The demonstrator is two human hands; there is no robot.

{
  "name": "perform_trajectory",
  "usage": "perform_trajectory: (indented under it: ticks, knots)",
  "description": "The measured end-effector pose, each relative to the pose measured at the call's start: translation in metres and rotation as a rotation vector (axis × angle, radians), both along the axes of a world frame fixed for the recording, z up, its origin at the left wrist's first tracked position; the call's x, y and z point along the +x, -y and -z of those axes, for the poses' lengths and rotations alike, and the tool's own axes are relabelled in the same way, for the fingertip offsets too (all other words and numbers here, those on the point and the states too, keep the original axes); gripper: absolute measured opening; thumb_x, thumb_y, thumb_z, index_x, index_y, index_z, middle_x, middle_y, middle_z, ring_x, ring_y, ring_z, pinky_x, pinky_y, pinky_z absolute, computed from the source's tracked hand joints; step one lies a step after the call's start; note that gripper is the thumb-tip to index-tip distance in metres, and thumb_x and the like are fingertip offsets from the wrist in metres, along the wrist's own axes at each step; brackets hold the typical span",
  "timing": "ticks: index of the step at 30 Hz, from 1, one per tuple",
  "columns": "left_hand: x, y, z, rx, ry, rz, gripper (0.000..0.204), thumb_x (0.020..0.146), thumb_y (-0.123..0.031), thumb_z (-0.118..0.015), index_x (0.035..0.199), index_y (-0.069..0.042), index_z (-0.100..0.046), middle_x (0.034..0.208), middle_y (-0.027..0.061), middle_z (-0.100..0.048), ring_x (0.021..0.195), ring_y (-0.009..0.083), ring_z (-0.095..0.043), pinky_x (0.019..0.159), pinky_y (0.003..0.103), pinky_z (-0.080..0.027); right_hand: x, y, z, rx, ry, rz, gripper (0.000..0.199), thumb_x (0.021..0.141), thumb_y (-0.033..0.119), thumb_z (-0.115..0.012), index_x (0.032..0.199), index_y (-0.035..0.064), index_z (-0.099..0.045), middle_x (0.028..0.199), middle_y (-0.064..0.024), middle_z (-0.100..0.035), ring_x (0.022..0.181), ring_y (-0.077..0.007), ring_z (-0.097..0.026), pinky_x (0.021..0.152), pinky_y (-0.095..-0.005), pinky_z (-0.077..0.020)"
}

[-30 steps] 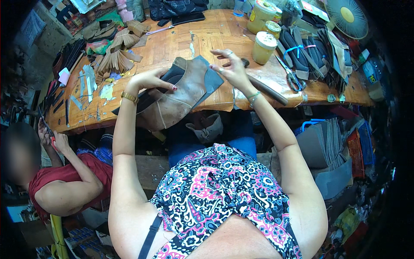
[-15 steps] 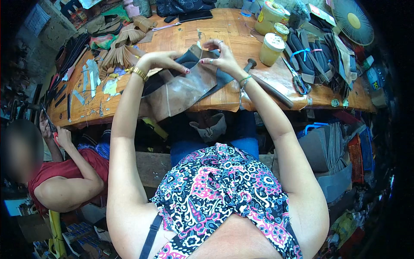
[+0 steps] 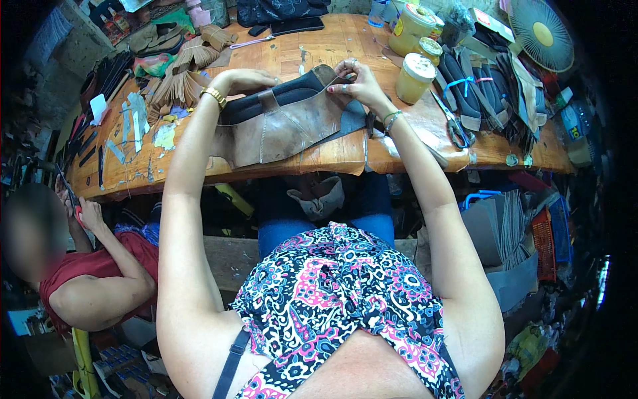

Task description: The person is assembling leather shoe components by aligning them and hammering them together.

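Note:
A dark insole (image 3: 282, 94) with brown leather straps lies on a worn brown leather sheet (image 3: 279, 136) at the table's near edge. My right hand (image 3: 362, 85) pinches the brown strap (image 3: 324, 74) at the insole's right end between thumb and fingers. Along the far left edge of the insole rests my left hand (image 3: 249, 80), its fingers stretched out and partly hidden. Beneath my right forearm a hammer (image 3: 435, 156) is mostly covered.
Glue jars (image 3: 417, 76), scissors (image 3: 457, 130) and bundled insoles (image 3: 458, 83) are at the right, with a fan (image 3: 543, 36) behind. Leather strips (image 3: 176, 83) and scraps (image 3: 138, 120) cover the left. A co-worker (image 3: 100, 276) in red holds scissors at the left.
Both hands have moved apart, my left to the far edge and my right to the strap's end. The insole is now uncovered and lies flatter. The view has shifted slightly.

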State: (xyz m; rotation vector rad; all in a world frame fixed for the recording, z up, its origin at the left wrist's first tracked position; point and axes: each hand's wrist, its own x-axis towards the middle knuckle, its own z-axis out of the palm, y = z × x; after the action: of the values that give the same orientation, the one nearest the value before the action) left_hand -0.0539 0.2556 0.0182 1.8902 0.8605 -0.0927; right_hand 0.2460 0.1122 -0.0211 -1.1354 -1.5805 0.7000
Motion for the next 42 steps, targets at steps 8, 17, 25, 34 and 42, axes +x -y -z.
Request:
perform_trajectory:
  ticks: [8, 17, 25, 34, 42]
  knots:
    - [0.015, 0.007, -0.029, 0.321, -0.116, 0.295, 0.032, 0.101, -0.026, -0.066, 0.117, 0.002, -0.067, 0.099, -0.0034, -0.069, 0.088, 0.0065, -0.058, 0.079, 0.024, -0.047, -0.013, 0.058, -0.042, 0.352, 0.208, 0.048, 0.031, 0.070, 0.005, -0.084, 0.095, 0.0043, -0.066, 0.098, -0.0069, -0.070, 0.099, -0.0230, -0.061, 0.089, -0.0356, -0.0478]
    - [-0.016, -0.038, -0.024, 0.540, 0.230, -0.011, 0.028, 0.105, -0.015, -0.058, 0.124, 0.003, -0.066, 0.106, 0.0116, -0.074, 0.098, 0.0142, -0.067, 0.091, 0.030, -0.053, -0.048, 0.231, -0.099, 0.193, 0.214, -0.482, 0.024, 0.072, -0.007, -0.074, 0.087, 0.0069, -0.062, 0.101, -0.0084, -0.078, 0.084, -0.0259, -0.075, 0.072, -0.0356, -0.0574]
    - [0.001, 0.000, -0.050, 0.406, 0.193, 0.301, 0.032, 0.103, -0.017, -0.063, 0.128, 0.003, -0.066, 0.110, 0.0096, -0.074, 0.102, 0.0139, -0.068, 0.093, 0.030, -0.053, 0.013, 0.280, -0.146, 0.300, 0.027, -0.122, 0.015, 0.082, 0.000, -0.076, 0.091, 0.0032, -0.065, 0.090, -0.0217, -0.077, 0.085, -0.0322, -0.078, 0.071, -0.0367, -0.0611]
    - [-0.003, -0.008, 0.010, 1.258, -0.326, 0.416, 0.059, 0.095, -0.023, -0.067, 0.151, -0.019, -0.048, 0.121, 0.0169, -0.068, 0.113, 0.0346, -0.064, 0.093, 0.048, -0.051, 0.031, 0.287, -0.129, 0.335, -0.113, -0.044, 0.025, 0.083, 0.010, -0.083, 0.095, -0.0016, -0.065, 0.088, -0.0239, -0.075, 0.086, -0.0370, -0.077, 0.074, -0.0422, -0.0636]
    - [0.030, 0.122, 0.069, 0.927, 0.024, 0.116, 0.058, 0.108, -0.043, -0.042, 0.163, -0.026, -0.028, 0.171, 0.0158, -0.016, 0.157, 0.0415, -0.009, 0.121, 0.066, -0.003, 0.038, 0.272, -0.117, 0.404, -0.210, -0.061, 0.029, 0.085, 0.015, -0.083, 0.099, 0.0010, -0.061, 0.087, -0.0247, -0.074, 0.081, -0.0361, -0.076, 0.066, -0.0420, -0.0636]
